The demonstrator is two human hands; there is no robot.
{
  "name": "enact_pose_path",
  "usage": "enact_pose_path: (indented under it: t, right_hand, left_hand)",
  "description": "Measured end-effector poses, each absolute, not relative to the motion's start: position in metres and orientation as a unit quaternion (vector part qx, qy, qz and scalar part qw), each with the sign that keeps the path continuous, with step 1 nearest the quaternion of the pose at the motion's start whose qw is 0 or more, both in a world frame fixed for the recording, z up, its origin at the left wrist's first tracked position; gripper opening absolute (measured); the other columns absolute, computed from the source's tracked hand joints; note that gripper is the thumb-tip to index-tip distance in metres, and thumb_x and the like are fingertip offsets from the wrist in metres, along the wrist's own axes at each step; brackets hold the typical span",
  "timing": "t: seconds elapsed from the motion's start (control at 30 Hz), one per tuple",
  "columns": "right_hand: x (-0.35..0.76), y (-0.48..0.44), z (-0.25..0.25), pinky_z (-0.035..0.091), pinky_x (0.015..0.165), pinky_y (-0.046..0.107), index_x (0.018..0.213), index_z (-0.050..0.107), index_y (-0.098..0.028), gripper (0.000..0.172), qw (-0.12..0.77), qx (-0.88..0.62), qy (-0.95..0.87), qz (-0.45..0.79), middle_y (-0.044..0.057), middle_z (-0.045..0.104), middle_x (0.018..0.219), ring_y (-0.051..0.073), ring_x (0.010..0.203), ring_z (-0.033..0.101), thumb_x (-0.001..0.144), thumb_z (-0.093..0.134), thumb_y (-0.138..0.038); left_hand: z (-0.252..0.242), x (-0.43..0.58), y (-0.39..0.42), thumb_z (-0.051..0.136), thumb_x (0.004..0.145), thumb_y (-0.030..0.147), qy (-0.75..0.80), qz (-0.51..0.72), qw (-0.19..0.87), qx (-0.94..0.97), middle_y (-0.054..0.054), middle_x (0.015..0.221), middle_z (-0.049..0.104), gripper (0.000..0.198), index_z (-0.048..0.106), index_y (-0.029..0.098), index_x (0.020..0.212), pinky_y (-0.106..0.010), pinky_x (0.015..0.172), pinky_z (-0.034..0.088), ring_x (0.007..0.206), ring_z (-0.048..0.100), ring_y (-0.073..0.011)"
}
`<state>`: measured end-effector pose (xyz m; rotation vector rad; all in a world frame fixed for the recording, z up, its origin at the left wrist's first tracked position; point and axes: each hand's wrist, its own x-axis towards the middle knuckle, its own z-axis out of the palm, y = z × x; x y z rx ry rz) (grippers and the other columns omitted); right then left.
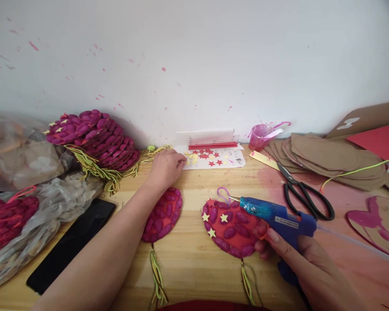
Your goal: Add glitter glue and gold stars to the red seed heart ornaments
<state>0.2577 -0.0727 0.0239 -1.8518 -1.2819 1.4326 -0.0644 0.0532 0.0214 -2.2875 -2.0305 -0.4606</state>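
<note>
My right hand [306, 259] grips a blue glue gun [269, 209], its metal nozzle pointing left over the top edge of a disc [231, 229]. That disc is red with purple oval lumps, a purple loop on top, several pale yellow stars [224, 218] and a green-yellow tassel [247, 280]. At the back, my left hand [168, 167] has its fingers drawn together beside small yellow stars [193, 159] on white paper [238, 162]. Whatever is in its fingertips is hidden. Below my left forearm lies a second purple disc [168, 214], partly covered.
A stack of purple discs [95, 134] leans at the back left near plastic bags [26, 147]. A black phone [73, 244] lies left. Scissors [306, 194], cardboard pieces [330, 155] and a pink-stained cup [261, 136] stand right. Red stars [207, 154] lie on the paper.
</note>
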Motion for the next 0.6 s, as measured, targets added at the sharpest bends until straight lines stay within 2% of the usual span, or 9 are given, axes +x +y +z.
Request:
enact_pose_path:
  t: [0.07,0.23,0.33,0.6]
  right_hand:
    - [0.2587,-0.0735,0.0219,0.058,0.093,0.047,0.090,0.078,-0.029,0.058,0.232,-0.669,-0.467,0.530,0.007,0.077,0.105,0.041,0.110,0.066,0.066,0.064,-0.080]
    - [0.2583,-0.0743,0.0205,0.060,0.083,0.048,0.069,0.075,-0.027,0.057,0.217,-0.665,-0.474,0.535,0.009,0.076,0.088,0.039,0.094,0.069,0.068,0.059,-0.082]
    - [0.2569,-0.0741,0.0219,0.060,0.078,0.046,0.067,0.075,-0.026,0.058,0.224,-0.669,-0.483,0.519,0.009,0.075,0.082,0.038,0.090,0.069,0.068,0.059,-0.081]
    - [0.2534,-0.0734,0.0268,0.062,0.071,0.034,0.068,0.076,-0.024,0.059,0.235,-0.670,-0.479,0.516,0.006,0.077,0.080,0.031,0.081,0.071,0.064,0.062,-0.081]
  left_hand:
    - [0.0198,-0.0648,0.0544,0.055,0.090,0.021,-0.656,-0.144,0.028,-0.740,-0.010,0.100,0.075,0.025,0.079,0.018,0.098,-0.040,0.094,0.050,0.096,0.067,-0.0266]
    - [0.0162,-0.0645,0.0567,0.056,0.089,0.020,-0.660,-0.145,0.020,-0.737,-0.009,0.096,0.075,0.021,0.077,0.019,0.094,-0.038,0.092,0.050,0.093,0.066,-0.0252]
    - [0.0154,-0.0643,0.0569,0.056,0.087,0.018,-0.661,-0.154,0.015,-0.734,-0.009,0.093,0.074,0.019,0.075,0.018,0.089,-0.037,0.090,0.050,0.091,0.067,-0.0249]
    - [0.0163,-0.0653,0.0580,0.054,0.087,0.018,-0.690,-0.185,-0.019,-0.700,-0.009,0.092,0.075,0.019,0.072,0.016,0.094,-0.036,0.087,0.052,0.088,0.068,-0.0246]
